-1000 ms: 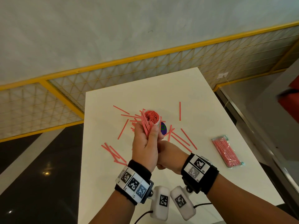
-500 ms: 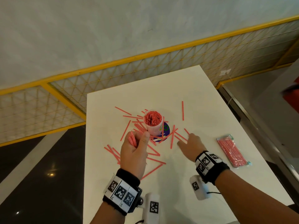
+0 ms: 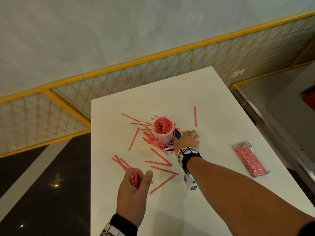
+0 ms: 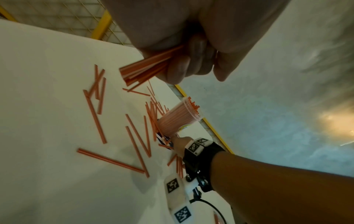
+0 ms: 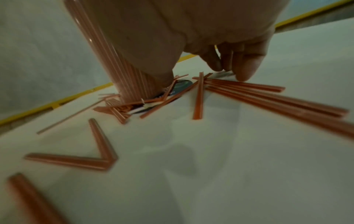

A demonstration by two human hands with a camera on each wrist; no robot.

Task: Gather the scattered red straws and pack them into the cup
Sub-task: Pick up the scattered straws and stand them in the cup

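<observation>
A clear cup (image 3: 162, 129) packed with upright red straws stands mid-table on a purple disc (image 3: 177, 135). Loose red straws (image 3: 159, 163) lie scattered around it, mostly to its left and front. My left hand (image 3: 139, 176) hovers near the table's front left and grips a small bundle of straws (image 4: 145, 71) in curled fingers. My right hand (image 3: 188, 138) reaches down just right of the cup. In the right wrist view its fingertips (image 5: 246, 74) touch the table at the ends of several straws (image 5: 249, 89), holding nothing.
A sealed packet of red straws (image 3: 250, 159) lies near the right edge of the white table (image 3: 213, 92). One lone straw (image 3: 195, 116) lies beyond the right hand. A yellow-framed mesh railing (image 3: 119, 79) runs behind the table; dark floor is on the left.
Both hands left the cup. The left hand drew back to the front left with its bundle of straws. The right hand reached forward and now touches down beside the cup.
</observation>
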